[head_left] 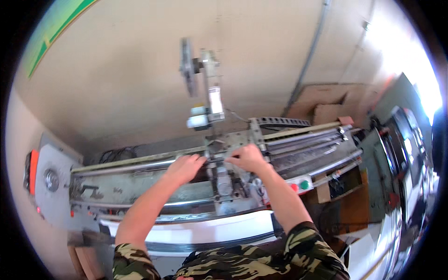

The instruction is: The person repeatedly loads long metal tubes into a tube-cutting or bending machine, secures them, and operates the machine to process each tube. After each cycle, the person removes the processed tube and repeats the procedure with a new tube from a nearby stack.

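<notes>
At the machine's middle, near its far edge: both hands, left hand (185, 167) and right hand (249, 157), grip pinched on the carriage (219, 175); best steadied evenly.

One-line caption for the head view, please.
Both hands, left hand and right hand, meet at the carriage of a long flat machine.

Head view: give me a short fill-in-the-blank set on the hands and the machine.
1. Both hands, left hand and right hand, rest on the machine's ____ carriage.
2. The two round buttons near the right forearm are red and ____.
3. The person's sleeves have a ____ pattern.
4. The tall post rising behind the carriage stands against the ____.

Missing words: middle; green; camouflage; wall
</notes>
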Available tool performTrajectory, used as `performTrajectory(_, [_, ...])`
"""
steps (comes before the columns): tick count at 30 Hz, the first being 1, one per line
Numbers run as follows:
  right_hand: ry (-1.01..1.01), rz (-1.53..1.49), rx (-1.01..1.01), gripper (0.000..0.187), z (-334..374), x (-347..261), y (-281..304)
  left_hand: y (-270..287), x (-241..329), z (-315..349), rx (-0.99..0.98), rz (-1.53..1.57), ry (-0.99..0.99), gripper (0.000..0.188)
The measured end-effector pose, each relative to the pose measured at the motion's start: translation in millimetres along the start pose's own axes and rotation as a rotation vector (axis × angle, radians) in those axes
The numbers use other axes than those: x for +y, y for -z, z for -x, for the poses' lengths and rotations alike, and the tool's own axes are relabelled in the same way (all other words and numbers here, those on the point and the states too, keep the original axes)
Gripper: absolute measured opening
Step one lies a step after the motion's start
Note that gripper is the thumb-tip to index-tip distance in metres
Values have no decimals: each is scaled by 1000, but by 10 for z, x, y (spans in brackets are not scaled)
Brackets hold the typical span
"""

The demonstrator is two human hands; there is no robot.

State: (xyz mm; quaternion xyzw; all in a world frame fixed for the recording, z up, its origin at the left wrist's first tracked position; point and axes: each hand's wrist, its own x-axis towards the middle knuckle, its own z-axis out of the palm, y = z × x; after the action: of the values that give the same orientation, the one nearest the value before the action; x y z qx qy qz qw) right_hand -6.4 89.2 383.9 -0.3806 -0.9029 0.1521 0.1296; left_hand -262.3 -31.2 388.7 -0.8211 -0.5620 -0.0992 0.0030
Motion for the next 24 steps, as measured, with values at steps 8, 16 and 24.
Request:
performTrajectory(8, [36,113,638,61,751,-127,171,-17,-63,-179,57,301,119,22])
performTrajectory(16, [-444,366,634,60,2371,640,21,-53,-239,-183,-105,795,361,20])
performTrajectory(24, [-220,152,645,47,1523,512,575,-104,-48,-179,96,530,323,25])
